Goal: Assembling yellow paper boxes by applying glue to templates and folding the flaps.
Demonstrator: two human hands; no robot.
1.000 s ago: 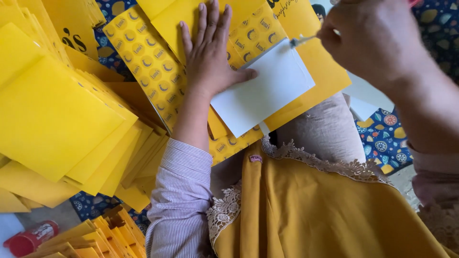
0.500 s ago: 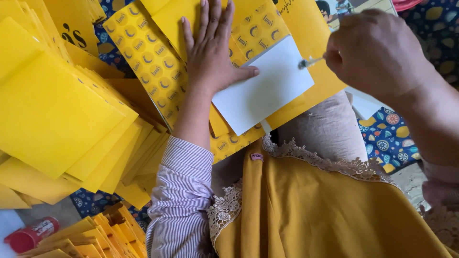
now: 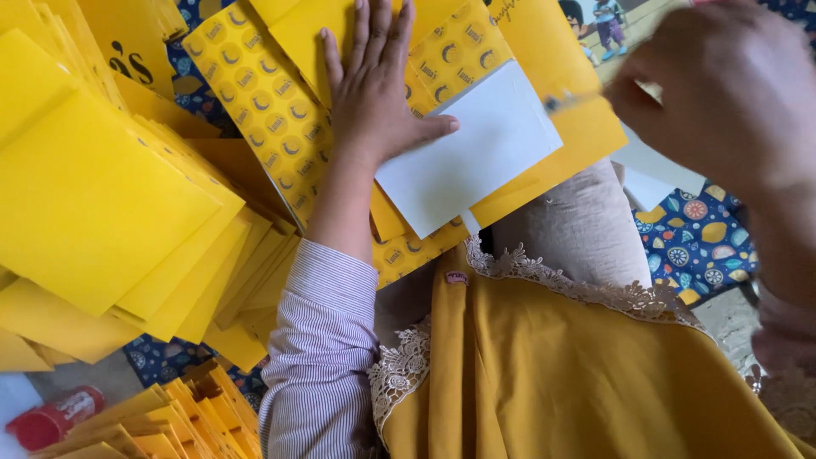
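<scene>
Patterned blue floor cloth under yellow card stacks; left hand spread flat beside white sheet; right hand grip pinching thin blurred tool.

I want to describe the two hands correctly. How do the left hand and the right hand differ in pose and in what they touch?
The left hand lies flat, fingers spread, pressing on the yellow sheets beside the white card; the right hand is curled and raised above the sheets. The left hand holds nothing; the right hand pinches a thin tool whose tip is at the white card's edge. The left hand looks sharp, the right hand blurred. Both are bare.
</scene>
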